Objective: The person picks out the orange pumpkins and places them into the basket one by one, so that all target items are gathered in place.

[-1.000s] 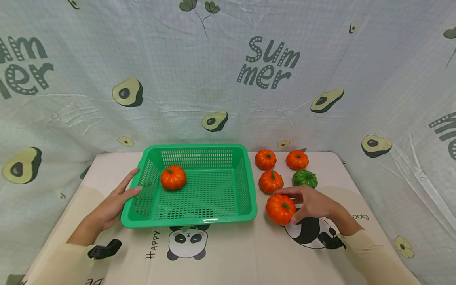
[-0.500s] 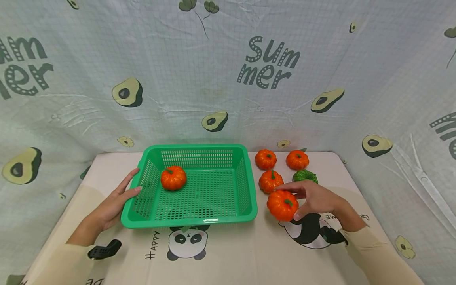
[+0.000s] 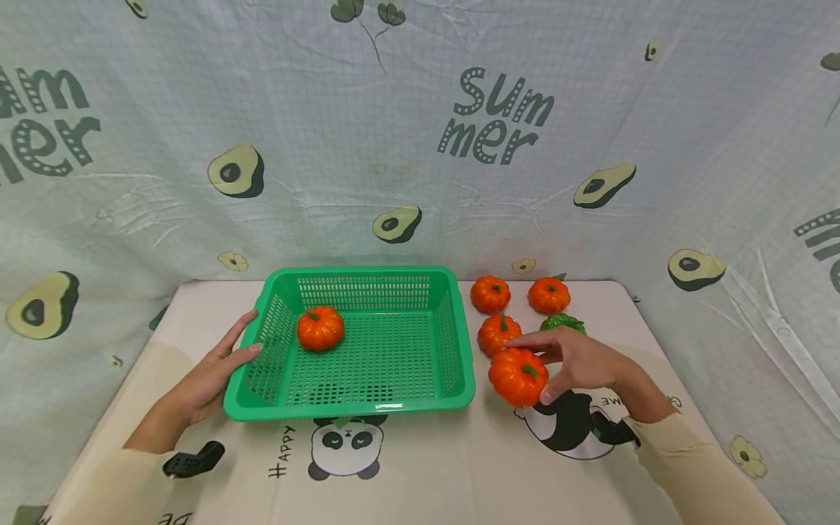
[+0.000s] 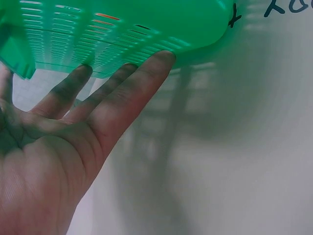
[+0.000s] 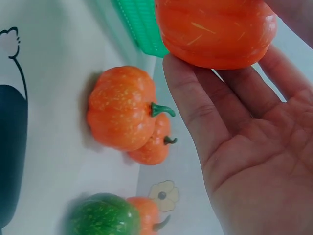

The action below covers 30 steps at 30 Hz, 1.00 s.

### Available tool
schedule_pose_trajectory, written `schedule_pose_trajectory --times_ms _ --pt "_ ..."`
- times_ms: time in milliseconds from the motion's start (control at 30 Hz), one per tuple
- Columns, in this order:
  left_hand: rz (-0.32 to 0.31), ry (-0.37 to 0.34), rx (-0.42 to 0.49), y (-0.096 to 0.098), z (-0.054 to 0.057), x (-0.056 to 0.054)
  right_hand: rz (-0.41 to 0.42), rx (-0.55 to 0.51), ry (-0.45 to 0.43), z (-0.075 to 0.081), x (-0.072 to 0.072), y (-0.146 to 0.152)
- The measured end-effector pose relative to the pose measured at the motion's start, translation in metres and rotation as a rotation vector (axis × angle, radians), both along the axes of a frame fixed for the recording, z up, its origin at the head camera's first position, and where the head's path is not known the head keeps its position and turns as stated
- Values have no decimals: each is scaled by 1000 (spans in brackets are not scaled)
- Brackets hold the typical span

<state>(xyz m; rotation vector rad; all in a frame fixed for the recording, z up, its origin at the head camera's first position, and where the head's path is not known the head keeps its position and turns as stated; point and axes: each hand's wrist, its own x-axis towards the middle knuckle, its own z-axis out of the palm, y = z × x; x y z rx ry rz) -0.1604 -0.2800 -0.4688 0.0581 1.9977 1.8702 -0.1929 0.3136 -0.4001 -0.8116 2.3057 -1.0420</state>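
Note:
My right hand (image 3: 580, 362) grips a small orange pumpkin (image 3: 518, 379) between thumb and fingers, its green stem tilted toward the right. In the right wrist view the fingertips press the lower side of this pumpkin (image 5: 215, 29). My left hand (image 3: 206, 375) rests against the left side of a green plastic basket (image 3: 357, 407). Its fingers lie nearly straight along the outer wall, as the left wrist view shows of the hand (image 4: 63, 142) and the slotted basket (image 4: 122, 24). Another orange pumpkin (image 3: 320, 328) sits inside the basket at the left.
Right of the basket stand orange pumpkins: two at the back (image 3: 490, 294) and one nearer (image 3: 499, 332), just behind the held pumpkin. A green pumpkin (image 3: 563, 322) is partly hidden by my right hand. A printed cloth (image 3: 420, 467) covers the table; a patterned sheet (image 3: 367, 146) hangs behind.
My right hand has raised the orange pumpkin slightly from its earlier spot and tipped it, the stem turning rightward. The left hand and basket keep their places.

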Motion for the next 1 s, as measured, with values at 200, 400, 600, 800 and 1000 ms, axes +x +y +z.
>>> schedule_pose_trajectory --times_ms 200,400,600,800,1000 --pt "1 3 2 0 -1 1 5 -10 4 3 -1 -4" --pt "2 4 -6 0 -1 0 11 -22 12 7 -1 -7" --pt "3 5 -11 0 -1 -1 23 -32 13 10 -3 -11" --pt "5 -1 -7 0 -1 -1 43 -79 -4 13 -6 -17" --pt "3 5 -18 0 0 -1 50 -95 -7 16 -7 -22"
